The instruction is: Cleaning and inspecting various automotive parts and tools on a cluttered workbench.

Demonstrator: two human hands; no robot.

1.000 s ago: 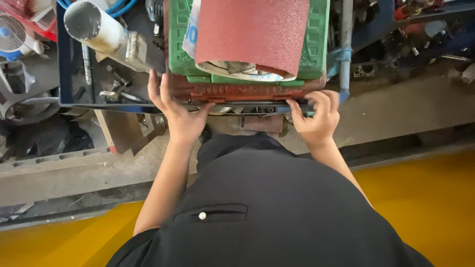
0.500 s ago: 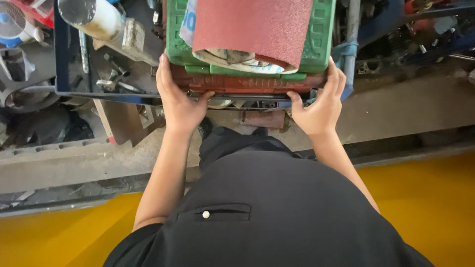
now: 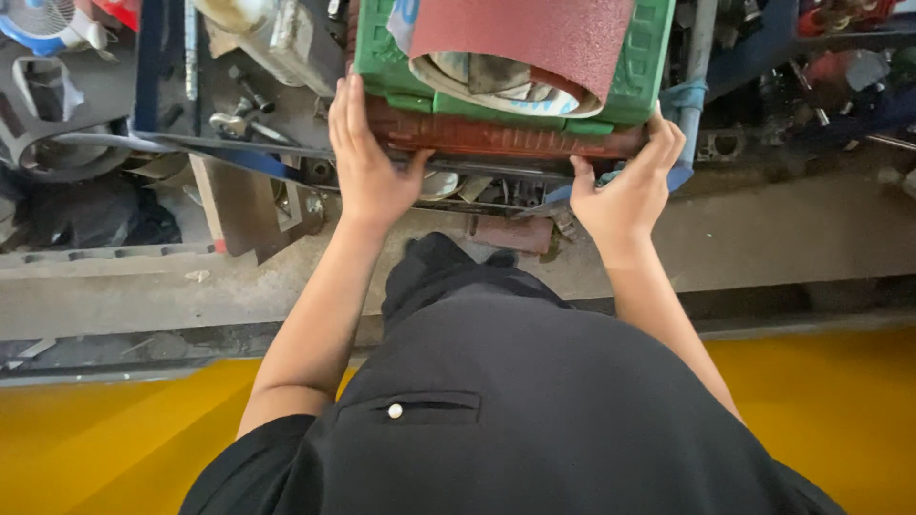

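A red-brown plastic crate (image 3: 496, 138) sits on a blue metal rack (image 3: 153, 76), with a green crate (image 3: 630, 91) stacked on it. A roll of red sandpaper (image 3: 525, 33) lies in the green crate over a pale cloth (image 3: 496, 81). My left hand (image 3: 367, 162) presses flat against the left corner of the two crates, fingers up along the side. My right hand (image 3: 630, 186) grips the right corner of the red-brown crate, thumb underneath.
A pale cylinder with a metal bracket (image 3: 277, 29) and loose bolts (image 3: 239, 110) lie on the rack at left. A blue upright post (image 3: 692, 95) stands right of the crates. Below run a concrete kerb (image 3: 143, 286) and a yellow floor (image 3: 95, 448).
Both hands have moved from the crate's front edge to its side corners, fingers reaching higher. The crates now sit farther up in view.
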